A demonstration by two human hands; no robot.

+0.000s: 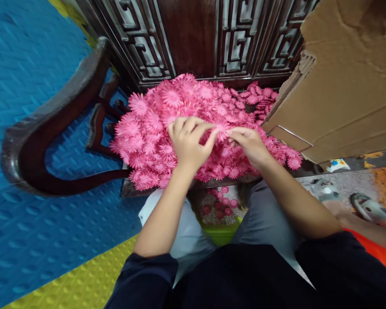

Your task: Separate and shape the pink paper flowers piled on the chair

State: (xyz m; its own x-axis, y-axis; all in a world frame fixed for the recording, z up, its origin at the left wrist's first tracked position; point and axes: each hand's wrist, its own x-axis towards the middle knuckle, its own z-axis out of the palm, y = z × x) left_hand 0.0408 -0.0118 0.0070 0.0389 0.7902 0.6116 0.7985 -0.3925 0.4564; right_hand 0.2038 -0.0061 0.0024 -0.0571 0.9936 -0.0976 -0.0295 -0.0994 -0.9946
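Note:
Between my two hands is a pink artificial flower [221, 128] with narrow petals. My left hand [190, 140] has its thumb and index finger brought together at the flower's left edge, with the other fingers curved above the pile. From the other side, my right hand [250, 148] pinches the flower's right edge between thumb and fingers. Below and around both hands spreads a large heap of pink flower pieces [148, 141], lying on a dark wooden seat. The flower's centre blends into the heap behind it.
A curved wooden armrest [28, 150] rises at left, before a blue textured mat [51, 240]. Carved wooden panels [193, 38] stand behind the heap. A torn cardboard box [350, 94] leans at right. Several flowers [225, 201] lie on the floor between the legs; sandals [369, 208] show at right.

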